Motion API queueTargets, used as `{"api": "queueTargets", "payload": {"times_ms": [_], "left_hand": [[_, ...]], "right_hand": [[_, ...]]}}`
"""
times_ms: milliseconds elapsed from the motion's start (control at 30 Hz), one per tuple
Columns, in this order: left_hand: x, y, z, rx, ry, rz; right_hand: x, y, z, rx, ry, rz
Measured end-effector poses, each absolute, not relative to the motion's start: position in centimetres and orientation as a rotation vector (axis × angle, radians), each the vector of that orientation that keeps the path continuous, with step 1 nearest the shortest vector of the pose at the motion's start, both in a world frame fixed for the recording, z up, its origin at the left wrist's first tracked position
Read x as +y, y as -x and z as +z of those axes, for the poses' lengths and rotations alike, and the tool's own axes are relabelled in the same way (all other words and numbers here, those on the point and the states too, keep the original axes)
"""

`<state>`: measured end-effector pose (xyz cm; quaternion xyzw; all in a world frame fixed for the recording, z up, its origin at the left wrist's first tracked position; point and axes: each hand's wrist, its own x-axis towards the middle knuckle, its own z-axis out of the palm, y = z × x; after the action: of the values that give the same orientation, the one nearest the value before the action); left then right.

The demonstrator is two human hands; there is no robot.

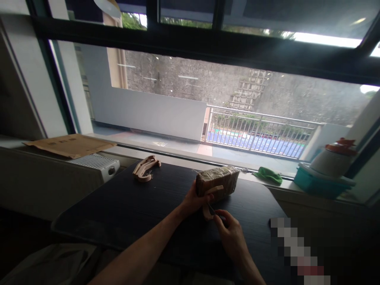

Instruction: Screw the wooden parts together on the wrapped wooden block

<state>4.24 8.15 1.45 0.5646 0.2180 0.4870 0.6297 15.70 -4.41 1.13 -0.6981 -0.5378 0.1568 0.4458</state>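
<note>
A brownish block wrapped in clear plastic [228,180] rests on the dark table in front of me. My left hand [194,201] is closed around a pale curved wooden piece [208,213], against the near side of the block. Part of that piece shows above my fingers, and the rest curves down below them. My right hand [232,229] pinches a thin dark tool, its tip pointing at the wooden piece close to my left fingers. The tool's kind is too dim to tell. Farther left lie several similar curved wooden pieces [143,176], stacked together.
The dark table [113,206] stands against a windowsill. On the sill are a green cloth-like item [268,175] and a teal box [320,180] with a white, orange-topped container [334,158] on it. A brown envelope [71,145] lies over a white radiator [99,164] at left.
</note>
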Motion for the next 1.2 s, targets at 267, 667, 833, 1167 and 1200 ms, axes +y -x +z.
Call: {"api": "queueTargets", "payload": {"times_ms": [267, 667, 833, 1167, 1200], "left_hand": [[10.8, -1.8, 0.3, 0.325, -1.488, 0.747], [10.4, -1.9, -0.2, 0.427, -1.861, 0.86], [10.9, -2.1, -1.1, 0.382, -1.863, 0.884], [10.7, -2.2, -1.1, 0.386, -1.839, 0.905], [10.7, -2.2, -1.1, 0.38, -1.836, 0.903]], "right_hand": [[-5.4, -16.3, 1.0, -1.582, 1.795, 0.107], [-5.1, -17.7, -1.3, -1.956, 1.599, -0.712], [-5.1, -16.4, -1.8, -1.638, 1.692, -0.208], [-5.7, -15.7, 0.5, -1.594, 1.793, -0.032], [-5.7, -15.7, 0.4, -1.639, 1.786, -0.118]]}}
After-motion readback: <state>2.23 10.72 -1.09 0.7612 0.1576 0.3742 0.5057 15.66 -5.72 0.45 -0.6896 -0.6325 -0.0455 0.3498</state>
